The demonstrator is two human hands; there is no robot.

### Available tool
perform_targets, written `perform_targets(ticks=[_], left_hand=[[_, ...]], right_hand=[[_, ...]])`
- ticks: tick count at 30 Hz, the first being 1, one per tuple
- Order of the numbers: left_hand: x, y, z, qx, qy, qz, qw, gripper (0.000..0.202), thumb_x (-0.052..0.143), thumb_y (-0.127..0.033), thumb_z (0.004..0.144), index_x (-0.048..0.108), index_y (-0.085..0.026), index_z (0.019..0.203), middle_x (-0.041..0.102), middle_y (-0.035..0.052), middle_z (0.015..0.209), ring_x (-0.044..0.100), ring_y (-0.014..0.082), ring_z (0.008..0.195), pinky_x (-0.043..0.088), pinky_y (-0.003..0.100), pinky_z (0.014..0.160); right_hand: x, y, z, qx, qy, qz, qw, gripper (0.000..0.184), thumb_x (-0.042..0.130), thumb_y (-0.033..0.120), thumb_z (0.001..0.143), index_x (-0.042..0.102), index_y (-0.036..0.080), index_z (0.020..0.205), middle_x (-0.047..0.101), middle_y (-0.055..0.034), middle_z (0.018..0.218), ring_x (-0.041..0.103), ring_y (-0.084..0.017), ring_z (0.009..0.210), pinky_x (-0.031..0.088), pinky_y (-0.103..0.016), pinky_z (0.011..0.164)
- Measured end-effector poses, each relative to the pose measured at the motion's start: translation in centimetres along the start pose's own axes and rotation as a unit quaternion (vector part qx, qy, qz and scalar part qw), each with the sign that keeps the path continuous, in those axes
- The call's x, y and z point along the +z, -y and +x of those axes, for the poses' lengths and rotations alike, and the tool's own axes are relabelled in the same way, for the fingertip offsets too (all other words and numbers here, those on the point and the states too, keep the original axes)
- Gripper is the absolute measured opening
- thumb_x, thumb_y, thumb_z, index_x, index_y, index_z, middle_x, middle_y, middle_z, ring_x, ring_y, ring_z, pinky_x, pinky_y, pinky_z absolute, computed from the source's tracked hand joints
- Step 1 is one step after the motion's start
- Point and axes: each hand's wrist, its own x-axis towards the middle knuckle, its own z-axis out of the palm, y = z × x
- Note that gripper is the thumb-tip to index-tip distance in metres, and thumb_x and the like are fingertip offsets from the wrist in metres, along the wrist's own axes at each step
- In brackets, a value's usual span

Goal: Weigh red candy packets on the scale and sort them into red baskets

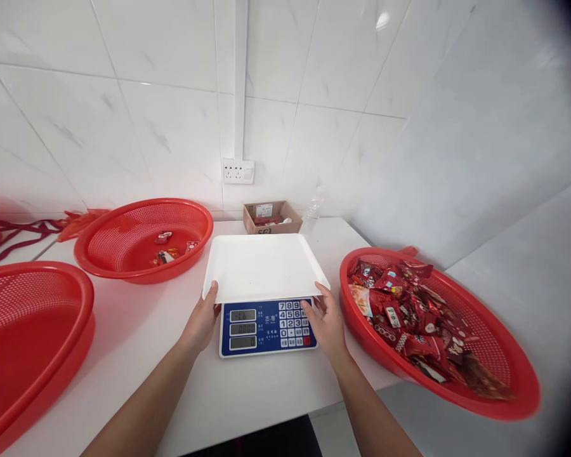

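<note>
A white, shallow tray (261,266) covers the top of a blue digital scale (273,349). My left hand (200,322) grips the tray's near left corner, thumb at the edge and the other fingers mostly hidden beneath. At the near right corner, my right hand (328,322) holds the same tray, its thumb over the scale's number keys. Nothing lies on the tray. The scale's keypad and three small displays face me, below the tray's front edge.
To the right, a red plastic basket (509,346) holds many red snack packets (423,317). Another red basket (137,276) at back left has several packets; a third basket (71,355) stands front left. Behind the tray are a cardboard box (285,216) and a clear bottle (311,212).
</note>
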Motion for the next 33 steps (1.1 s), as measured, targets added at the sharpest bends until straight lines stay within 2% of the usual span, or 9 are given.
perform_targets(ticks=[5, 12, 18, 23, 26, 33], left_hand=[[-0.1, 0.1, 0.1, -0.011, -0.022, 0.010, 1.000, 0.049, 0.059, -0.041, 0.080, 0.049, -0.030, 0.126, 0.053, 0.0021, 0.131, 0.048, 0.0223, 0.121, 0.037, 0.035, 0.103], [0.2, -0.1, 0.0, -0.002, -0.013, 0.016, 1.000, 0.049, 0.058, -0.044, 0.080, 0.050, -0.029, 0.126, 0.053, 0.0023, 0.131, 0.046, 0.0234, 0.123, 0.036, 0.035, 0.104], [1.3, -1.9, 0.2, 0.057, 0.014, 0.053, 0.997, 0.044, 0.047, -0.050, 0.084, 0.052, -0.032, 0.123, 0.045, -0.0020, 0.138, 0.032, 0.0212, 0.132, 0.022, 0.036, 0.110], [1.7, -3.3, 0.4, 0.061, 0.017, 0.118, 0.991, 0.050, 0.044, -0.057, 0.083, 0.046, -0.034, 0.127, 0.035, -0.0015, 0.144, 0.023, 0.0204, 0.136, 0.015, 0.042, 0.110], [1.6, -3.4, 0.3, 0.057, 0.022, 0.120, 0.991, 0.051, 0.045, -0.056, 0.082, 0.046, -0.034, 0.128, 0.037, -0.0012, 0.143, 0.025, 0.0204, 0.135, 0.017, 0.042, 0.110], [1.0, -1.9, -0.2, 0.036, 0.046, 0.066, 0.996, 0.047, 0.053, -0.044, 0.083, 0.048, -0.027, 0.127, 0.046, 0.0017, 0.137, 0.042, 0.0215, 0.125, 0.032, 0.035, 0.105]], right_hand=[[0.2, -0.5, -0.2, -0.009, -0.016, -0.008, 1.000, 0.048, 0.059, 0.042, 0.077, 0.048, 0.018, 0.118, 0.054, -0.0116, 0.120, 0.054, -0.023, 0.109, 0.042, -0.042, 0.097], [0.0, 0.2, 0.1, -0.010, -0.014, -0.015, 1.000, 0.044, 0.055, 0.043, 0.079, 0.050, 0.018, 0.115, 0.057, -0.0110, 0.115, 0.056, -0.023, 0.103, 0.046, -0.040, 0.092], [-1.3, 2.7, 2.1, -0.043, -0.042, -0.056, 0.997, 0.041, 0.054, 0.045, 0.080, 0.055, 0.018, 0.111, 0.059, -0.0105, 0.115, 0.056, -0.024, 0.106, 0.044, -0.040, 0.092], [-1.6, 3.4, 3.3, -0.062, -0.032, -0.075, 0.995, 0.036, 0.054, 0.043, 0.080, 0.056, 0.019, 0.107, 0.063, -0.0092, 0.106, 0.059, -0.023, 0.099, 0.045, -0.040, 0.089], [-1.7, 3.0, 2.9, -0.056, -0.027, -0.075, 0.995, 0.035, 0.053, 0.043, 0.080, 0.056, 0.019, 0.105, 0.063, -0.0095, 0.106, 0.059, -0.023, 0.100, 0.045, -0.040, 0.088], [-1.7, 1.6, 1.3, -0.039, -0.030, -0.071, 0.996, 0.034, 0.054, 0.044, 0.078, 0.056, 0.018, 0.100, 0.063, -0.0113, 0.105, 0.059, -0.025, 0.101, 0.045, -0.042, 0.089]])
